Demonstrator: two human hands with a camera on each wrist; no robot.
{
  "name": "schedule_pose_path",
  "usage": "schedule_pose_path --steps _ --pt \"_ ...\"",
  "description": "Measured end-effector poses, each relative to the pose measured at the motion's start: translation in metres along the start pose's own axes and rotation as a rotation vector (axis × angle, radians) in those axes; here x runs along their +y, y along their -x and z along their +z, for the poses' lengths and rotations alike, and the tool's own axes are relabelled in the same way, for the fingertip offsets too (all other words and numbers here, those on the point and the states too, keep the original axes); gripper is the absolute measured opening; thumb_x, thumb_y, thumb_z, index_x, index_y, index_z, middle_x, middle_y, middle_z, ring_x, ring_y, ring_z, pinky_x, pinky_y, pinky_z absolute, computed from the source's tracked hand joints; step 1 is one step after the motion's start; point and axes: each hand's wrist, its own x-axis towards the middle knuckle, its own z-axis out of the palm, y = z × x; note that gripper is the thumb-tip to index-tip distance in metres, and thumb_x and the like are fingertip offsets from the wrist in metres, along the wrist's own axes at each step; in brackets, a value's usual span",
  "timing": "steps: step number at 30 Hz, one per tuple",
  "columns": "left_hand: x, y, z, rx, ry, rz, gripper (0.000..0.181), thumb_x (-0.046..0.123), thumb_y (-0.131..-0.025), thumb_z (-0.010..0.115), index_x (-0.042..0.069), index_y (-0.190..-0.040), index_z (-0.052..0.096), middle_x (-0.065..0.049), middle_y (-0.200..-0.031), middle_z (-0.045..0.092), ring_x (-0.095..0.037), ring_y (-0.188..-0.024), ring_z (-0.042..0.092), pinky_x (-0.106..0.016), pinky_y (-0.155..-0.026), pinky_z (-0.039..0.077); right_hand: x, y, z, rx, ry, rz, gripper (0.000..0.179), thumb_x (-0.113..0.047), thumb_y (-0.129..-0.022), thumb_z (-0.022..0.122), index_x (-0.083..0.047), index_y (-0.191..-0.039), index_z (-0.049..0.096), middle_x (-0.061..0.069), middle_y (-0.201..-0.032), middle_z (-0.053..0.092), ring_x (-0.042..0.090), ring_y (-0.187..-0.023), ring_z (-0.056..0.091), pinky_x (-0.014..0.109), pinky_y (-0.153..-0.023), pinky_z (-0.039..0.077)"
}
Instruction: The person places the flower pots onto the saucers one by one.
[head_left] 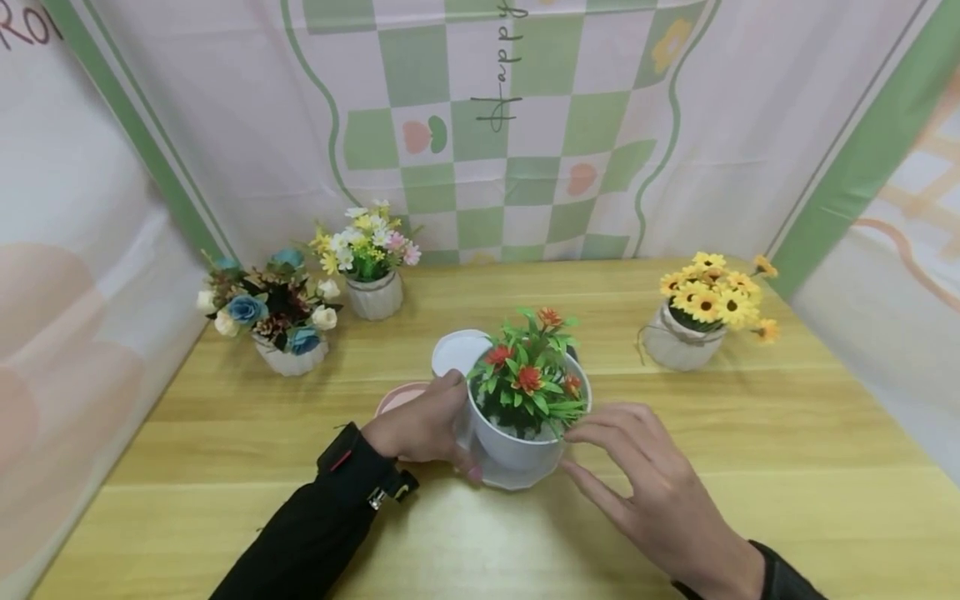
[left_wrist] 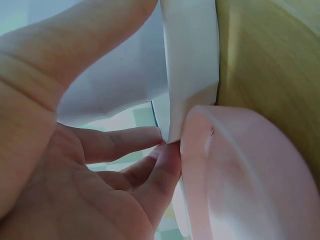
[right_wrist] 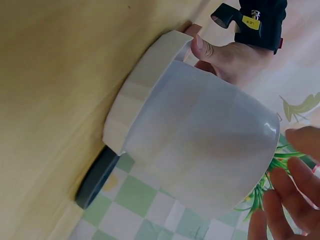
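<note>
Near the left edge of a light wood-grain surface (head_left: 750, 433), an arrangement of blue and cream artificial roses (head_left: 272, 310) stands in a whitish ribbed pot. Just behind it, near the back edge, a bunch of white, yellow and pink artificial flowers (head_left: 367, 262) fills a second whitish pot tied with cord. A person's left hand (head_left: 423, 423), in a black sleeve (head_left: 300, 517), grips the rim of a white, many-sided saucer (head_left: 513, 477), thumb on the near side and fingers on the far side. A round pale-pink dish (head_left: 397, 398) lies just beside those fingers, with a round white dish (head_left: 456, 354) behind it.

In the middle of the surface, between its left and right edges, a smooth white round flowerpot (head_left: 517, 446) of red blooms and green leaves stands in the saucer; a dark round dish (right_wrist: 97, 176) lies behind it. The right hand (head_left: 648, 475) holds nothing, its fingers parted and loosely bent just beside the flowerpot's rim; whether a fingertip touches the leaves cannot be told. Near the back right corner, yellow dark-centred artificial daisies (head_left: 708, 298) stand in a whitish pot with twine.
</note>
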Motion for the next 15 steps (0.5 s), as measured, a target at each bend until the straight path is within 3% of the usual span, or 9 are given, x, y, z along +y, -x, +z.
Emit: schedule_pose_path --steps 3,6,10,12,15 --pt "0.001 0.0 -0.001 -0.003 -0.004 -0.006 0.121 0.033 -0.057 0.105 0.011 -0.16 0.044 -0.007 -0.121 0.05 -0.02 -0.113 0.044 -0.038 -0.103 0.043 0.001 0.006 -0.003 0.018 0.009 0.036 0.043 -0.046 -0.107 0.058 -0.007 -0.093 0.071 -0.001 -0.096 0.07 0.015 -0.092 0.062 0.013 -0.096 0.047" --pt "0.002 0.0 -0.001 -0.004 0.0 -0.01 0.121 0.032 -0.057 0.105 0.011 -0.16 0.044 -0.007 -0.121 0.05 -0.02 -0.113 0.044 -0.038 -0.103 0.043 0.002 0.013 -0.006 -0.044 0.04 0.125 0.032 -0.043 -0.101 0.066 -0.014 -0.087 0.066 -0.009 -0.09 0.064 0.009 -0.086 0.06 0.014 -0.084 0.05" --pt "0.002 0.0 -0.001 -0.003 0.003 -0.008 0.123 0.031 -0.057 0.105 0.011 -0.161 0.042 -0.008 -0.122 0.05 -0.021 -0.113 0.044 -0.038 -0.103 0.043 0.001 0.019 -0.007 -0.258 0.113 0.348 0.025 -0.035 -0.084 0.086 -0.02 -0.092 0.067 -0.014 -0.092 0.065 0.006 -0.085 0.064 0.022 -0.075 0.056" --pt "0.002 0.0 0.0 -0.003 0.001 -0.005 0.123 0.031 -0.057 0.105 0.011 -0.161 0.042 -0.009 -0.123 0.05 -0.021 -0.113 0.044 -0.038 -0.103 0.044 0.0 0.019 -0.005 -0.387 0.133 0.48 0.034 -0.035 -0.078 0.091 -0.019 -0.1 0.071 -0.011 -0.099 0.069 0.008 -0.089 0.067 0.03 -0.076 0.06" --pt "0.002 0.0 0.0 -0.004 0.0 -0.005 0.123 0.031 -0.057 0.104 0.011 -0.161 0.042 -0.009 -0.124 0.05 -0.021 -0.114 0.044 -0.038 -0.103 0.044 0.002 0.018 -0.001 -0.54 0.129 0.623 0.056 -0.05 -0.08 0.089 -0.013 -0.118 0.072 -0.001 -0.112 0.072 0.016 -0.099 0.068 0.041 -0.08 0.062"
